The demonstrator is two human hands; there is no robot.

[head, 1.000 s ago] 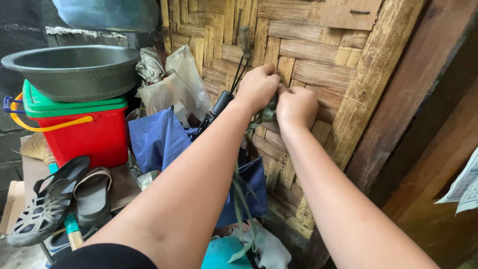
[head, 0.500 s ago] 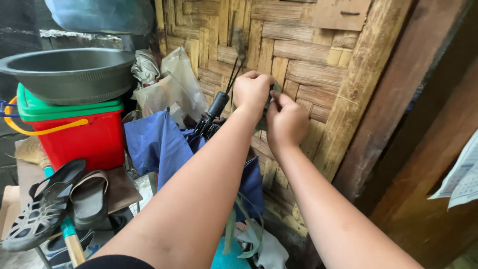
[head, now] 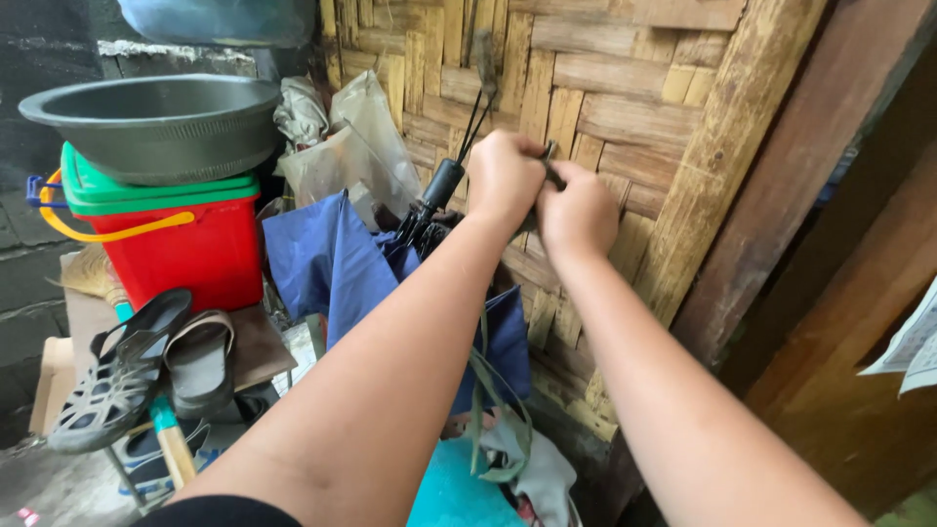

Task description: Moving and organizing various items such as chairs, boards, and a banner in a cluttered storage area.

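Left hand [head: 503,178] and right hand [head: 578,210]: both fisted, knuckles touching, pinching a small dark green strip [head: 549,156] against the woven bamboo wall [head: 605,88]. Green strands [head: 485,390] hanging below the wall-side grip. Left of wall: blue umbrella [head: 332,263], red bucket [head: 185,256], grey basin [head: 156,122], sandals [head: 146,361].

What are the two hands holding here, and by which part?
Both the left hand and right hand pinch the upper end of green leaf strips against the woven bamboo wall; the strips hang below.
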